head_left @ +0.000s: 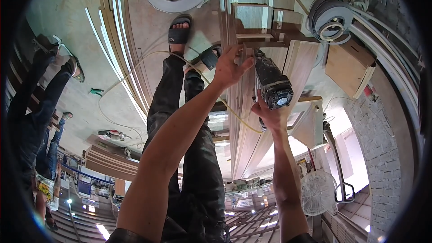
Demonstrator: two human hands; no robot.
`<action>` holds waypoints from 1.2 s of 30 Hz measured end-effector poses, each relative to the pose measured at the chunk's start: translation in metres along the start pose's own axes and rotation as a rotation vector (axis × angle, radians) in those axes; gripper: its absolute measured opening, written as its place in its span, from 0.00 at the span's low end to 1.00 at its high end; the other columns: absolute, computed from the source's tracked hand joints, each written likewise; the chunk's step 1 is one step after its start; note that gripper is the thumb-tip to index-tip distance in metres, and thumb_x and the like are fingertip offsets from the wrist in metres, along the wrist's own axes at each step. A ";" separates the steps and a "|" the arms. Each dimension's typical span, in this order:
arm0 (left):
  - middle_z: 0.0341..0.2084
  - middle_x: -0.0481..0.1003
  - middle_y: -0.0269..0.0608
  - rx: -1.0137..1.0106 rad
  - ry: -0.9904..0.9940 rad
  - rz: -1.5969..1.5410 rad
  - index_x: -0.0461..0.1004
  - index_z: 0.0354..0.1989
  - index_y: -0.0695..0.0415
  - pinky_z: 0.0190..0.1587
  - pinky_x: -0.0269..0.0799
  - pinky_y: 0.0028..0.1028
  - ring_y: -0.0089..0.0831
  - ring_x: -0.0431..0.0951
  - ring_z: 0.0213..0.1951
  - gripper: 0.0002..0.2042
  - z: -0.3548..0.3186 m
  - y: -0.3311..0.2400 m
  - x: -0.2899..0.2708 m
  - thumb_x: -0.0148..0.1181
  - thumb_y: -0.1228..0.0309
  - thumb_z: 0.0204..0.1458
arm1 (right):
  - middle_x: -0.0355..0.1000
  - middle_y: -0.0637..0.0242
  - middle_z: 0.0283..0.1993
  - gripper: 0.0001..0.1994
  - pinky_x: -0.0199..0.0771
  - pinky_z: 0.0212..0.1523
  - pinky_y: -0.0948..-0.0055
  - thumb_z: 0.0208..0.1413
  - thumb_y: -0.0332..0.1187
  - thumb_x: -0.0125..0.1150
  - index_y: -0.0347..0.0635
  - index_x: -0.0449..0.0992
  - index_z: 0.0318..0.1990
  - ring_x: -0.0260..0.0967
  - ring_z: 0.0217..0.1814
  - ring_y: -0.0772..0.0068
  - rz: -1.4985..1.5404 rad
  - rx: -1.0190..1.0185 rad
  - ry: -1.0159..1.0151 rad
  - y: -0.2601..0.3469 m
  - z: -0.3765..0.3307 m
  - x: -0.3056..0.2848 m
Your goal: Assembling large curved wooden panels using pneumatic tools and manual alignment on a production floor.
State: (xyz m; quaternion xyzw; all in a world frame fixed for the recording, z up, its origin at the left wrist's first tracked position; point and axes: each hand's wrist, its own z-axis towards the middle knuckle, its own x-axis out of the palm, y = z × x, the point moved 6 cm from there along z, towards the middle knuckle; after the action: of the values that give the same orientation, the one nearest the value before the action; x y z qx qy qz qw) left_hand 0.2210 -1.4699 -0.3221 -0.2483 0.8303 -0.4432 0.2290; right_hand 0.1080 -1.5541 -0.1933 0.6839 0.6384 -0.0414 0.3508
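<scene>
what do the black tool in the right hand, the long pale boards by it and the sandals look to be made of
Black tool: probably metal, dark and worn; the scuffed housing and bolted end cap suggest it.
Long pale boards: wood or wood-look panel, smooth; straight grain-like streaks show, but a laminate can't be ruled out.
Sandals: likely rubber or foam, judging by the matte dark surface and broad straps.

No legible lettering

None of the lettering can be made out. The black tool [271, 76] bears a round, pale blue label [281, 101] on its end cap; whatever is printed there is too small to read. A dark sandal [179, 35] seems to carry a tiny pale mark on its strap, also unreadable. Far back, a pale board [244, 203] is too small and blurred to tell.
</scene>
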 end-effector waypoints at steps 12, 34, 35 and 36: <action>0.43 0.71 0.50 -0.101 0.026 -0.076 0.64 0.54 0.57 0.38 0.73 0.34 0.40 0.76 0.38 0.26 -0.002 -0.003 0.000 0.64 0.65 0.47 | 0.66 0.71 0.24 0.10 0.63 0.20 0.76 0.40 0.26 0.67 0.35 0.75 0.33 0.61 0.20 0.81 -0.024 -0.031 0.020 -0.002 -0.001 0.003; 0.51 0.67 0.52 -0.119 0.113 0.012 0.49 0.63 0.51 0.42 0.72 0.37 0.47 0.74 0.45 0.36 -0.001 -0.007 -0.004 0.62 0.62 0.48 | 0.69 0.70 0.27 0.12 0.66 0.24 0.76 0.40 0.25 0.63 0.36 0.75 0.36 0.65 0.24 0.81 -0.053 0.080 0.046 0.018 0.005 -0.003; 0.54 0.64 0.55 -0.136 0.126 -0.024 0.47 0.63 0.53 0.45 0.71 0.39 0.50 0.74 0.46 0.38 -0.002 -0.005 -0.003 0.63 0.59 0.47 | 0.69 0.70 0.26 0.10 0.66 0.24 0.77 0.41 0.25 0.63 0.36 0.75 0.35 0.65 0.24 0.81 -0.030 0.104 0.054 0.022 0.005 -0.003; 0.54 0.64 0.55 -0.137 0.127 -0.026 0.47 0.63 0.53 0.45 0.71 0.39 0.50 0.74 0.46 0.38 -0.003 -0.005 -0.003 0.63 0.59 0.47 | 0.69 0.70 0.26 0.09 0.66 0.24 0.77 0.41 0.24 0.63 0.35 0.74 0.34 0.65 0.23 0.81 -0.005 0.129 0.063 0.023 0.005 -0.003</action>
State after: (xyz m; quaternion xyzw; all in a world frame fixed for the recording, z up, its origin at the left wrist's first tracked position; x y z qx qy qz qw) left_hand 0.2230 -1.4687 -0.3161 -0.2455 0.8683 -0.4032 0.1525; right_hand 0.1300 -1.5578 -0.1859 0.7042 0.6470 -0.0617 0.2857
